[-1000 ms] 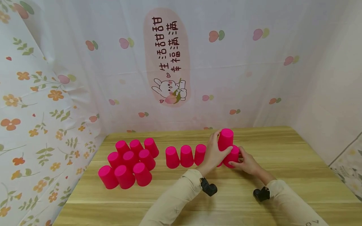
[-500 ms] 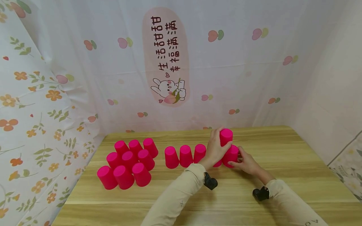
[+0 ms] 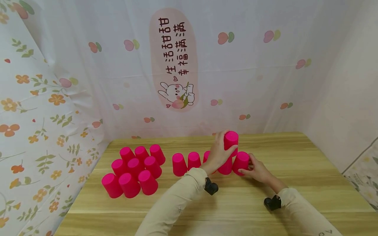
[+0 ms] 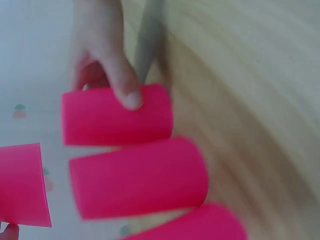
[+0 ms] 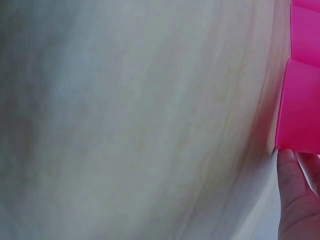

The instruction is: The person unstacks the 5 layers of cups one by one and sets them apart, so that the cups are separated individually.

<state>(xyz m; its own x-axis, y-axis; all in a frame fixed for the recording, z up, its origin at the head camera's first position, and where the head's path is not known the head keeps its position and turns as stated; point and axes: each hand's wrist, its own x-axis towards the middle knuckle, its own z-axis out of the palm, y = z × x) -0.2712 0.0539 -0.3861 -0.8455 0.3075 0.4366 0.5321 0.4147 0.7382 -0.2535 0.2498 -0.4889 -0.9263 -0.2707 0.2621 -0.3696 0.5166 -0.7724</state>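
White hanging cloth [image 3: 251, 72] fills the background, dotted with paired heart-and-leaf motifs. Wood-grain desk [image 3: 298, 164] below. Second cloth [image 3: 26, 131] along the left side, orange flowers and green sprigs. Two cream sleeves reach in from the near edge, left sleeve [image 3: 171, 203] and right sleeve [image 3: 307, 209]. On the hanging cloth, a pink printed panel [image 3: 174, 59]: dark characters, a rabbit below them.

Left part of desk: block of nine pink cups [image 3: 135, 167], three by three, all closed end up. To its right, a row of cups [image 3: 194, 161], also inverted, side by side; the middle of the row partly hidden by the left arm.

Both hands occupied. Left hand [image 3: 217, 152] wrapped around a raised cup [image 3: 231, 142], closed end up. Head view has that cup overlapping the tops of the row's right part; left wrist view shows clear space between it and the row. Right hand [image 3: 257, 169] grips the end cup [image 3: 241, 163], rightmost in the row, standing on the desk, thumb along its near side.

Smallest noted: black wrist devices, one [image 3: 211, 186] at the left cuff, the other [image 3: 272, 203] at the right.
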